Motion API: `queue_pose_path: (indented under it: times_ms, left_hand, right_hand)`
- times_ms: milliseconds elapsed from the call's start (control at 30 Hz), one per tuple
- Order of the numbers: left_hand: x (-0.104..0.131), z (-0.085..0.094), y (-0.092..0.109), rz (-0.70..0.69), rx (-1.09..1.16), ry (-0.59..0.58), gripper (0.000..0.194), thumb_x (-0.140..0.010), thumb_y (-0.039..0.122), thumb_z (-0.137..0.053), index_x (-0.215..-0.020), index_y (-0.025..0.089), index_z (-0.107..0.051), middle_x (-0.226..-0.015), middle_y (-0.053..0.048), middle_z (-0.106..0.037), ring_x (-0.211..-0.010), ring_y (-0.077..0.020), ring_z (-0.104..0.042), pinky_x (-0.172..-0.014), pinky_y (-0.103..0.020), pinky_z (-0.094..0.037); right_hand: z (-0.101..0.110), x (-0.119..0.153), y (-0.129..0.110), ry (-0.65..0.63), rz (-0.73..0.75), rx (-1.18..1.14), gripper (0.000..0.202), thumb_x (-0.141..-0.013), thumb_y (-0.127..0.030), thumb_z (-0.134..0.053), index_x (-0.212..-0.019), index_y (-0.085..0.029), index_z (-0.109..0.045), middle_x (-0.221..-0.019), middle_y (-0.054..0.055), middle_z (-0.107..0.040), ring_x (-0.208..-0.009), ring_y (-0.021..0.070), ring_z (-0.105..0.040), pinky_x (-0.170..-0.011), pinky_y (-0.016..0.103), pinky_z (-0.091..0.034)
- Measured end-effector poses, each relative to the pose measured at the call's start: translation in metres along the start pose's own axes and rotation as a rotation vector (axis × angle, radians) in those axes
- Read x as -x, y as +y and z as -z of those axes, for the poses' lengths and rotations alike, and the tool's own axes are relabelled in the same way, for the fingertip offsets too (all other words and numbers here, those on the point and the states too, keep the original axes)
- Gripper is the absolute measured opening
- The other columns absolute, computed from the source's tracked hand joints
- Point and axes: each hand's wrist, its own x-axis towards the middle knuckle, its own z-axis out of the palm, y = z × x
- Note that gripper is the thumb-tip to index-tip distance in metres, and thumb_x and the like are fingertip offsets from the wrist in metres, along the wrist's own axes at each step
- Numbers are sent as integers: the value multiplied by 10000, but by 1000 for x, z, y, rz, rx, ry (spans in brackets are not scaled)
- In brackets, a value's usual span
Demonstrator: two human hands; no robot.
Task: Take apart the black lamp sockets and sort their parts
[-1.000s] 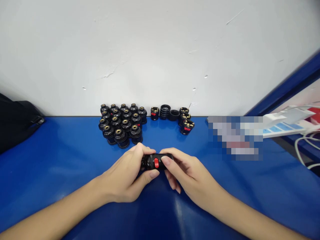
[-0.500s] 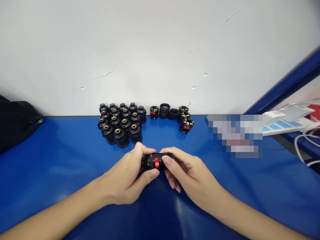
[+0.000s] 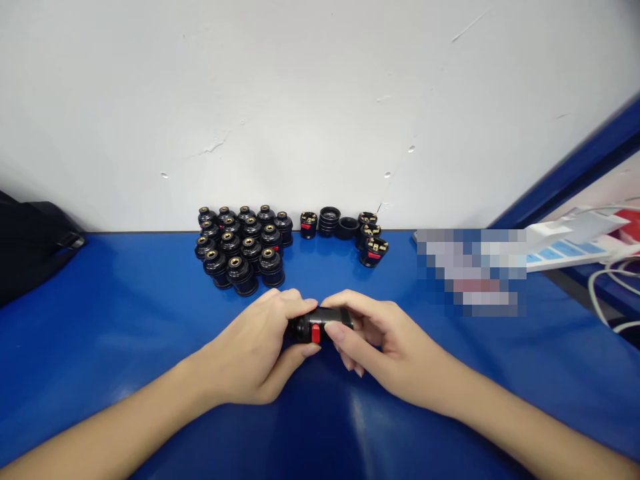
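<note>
A black lamp holder with a red switch lies on its side between my two hands, above the front part of the blue table. My left hand grips its left end, fingers over the top and thumb underneath. Around the right end my right hand is closed, its thumb resting on the front of the body just right of the red switch. Both ends of the lamp holder are partly covered by fingers.
Several upright black lamp holders with brass-ringed tops cluster left of centre. By the white wall stand a threaded black shell, a black ring and several socket cores with brass contacts. A black bag lies left; a power strip right.
The lamp holder has turned slightly about its length, so the red switch sits lower and faces more downward. Both hands have shifted only a little.
</note>
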Motion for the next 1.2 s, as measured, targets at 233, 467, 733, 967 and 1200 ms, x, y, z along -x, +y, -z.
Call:
queue_pose_path:
  times_ms: [233,467,733,967,1200]
  left_hand:
    - [-9,3,-3,7,-117,-81,515,-1104,640,-448,-1251,155,-543,-964,-58,-727,-749,-193,-624,-742,-359,-482]
    - [-12,0,4,65,-227,11,584,-1170,432,-249,-719,207,-544,-609,-9,-572,-550,-172,-468,-591,-352,-344]
    - [-11,-3,15,232,-211,64,496,-1076,141,-326,-628,200,-531,-587,-12,-602,-522,-151,-495,-602,-341,-358]
    - [-13,0,18,256,-255,68,490,-1072,150,-315,-626,202,-511,-571,-5,-558,-508,-147,-465,-588,-334,-360]
    - [-16,2,22,254,-248,94,442,-1054,148,-312,-649,213,-477,-573,12,-513,-504,-143,-440,-583,-329,-358]
  right_hand:
    - [18,1,-9,-233,-83,83,425,-1072,-591,-568,-1153,-183,-652,-645,-41,-617,-542,114,-558,-524,224,-438]
    - [-1,4,-13,-196,-39,104,284,-1118,-454,-505,-1068,-200,-619,-613,-76,-532,-515,99,-471,-497,232,-379]
    - [-17,10,-14,-76,87,256,217,-1130,-366,-504,-992,-217,-580,-780,-51,-550,-635,116,-438,-604,287,-359]
    - [-22,10,-7,-8,197,369,128,-1119,-279,-484,-1042,-214,-563,-940,21,-673,-768,174,-587,-699,314,-434]
    - [-26,16,-7,40,209,526,150,-1135,-317,-470,-1080,-217,-567,-948,45,-720,-751,218,-680,-666,352,-516]
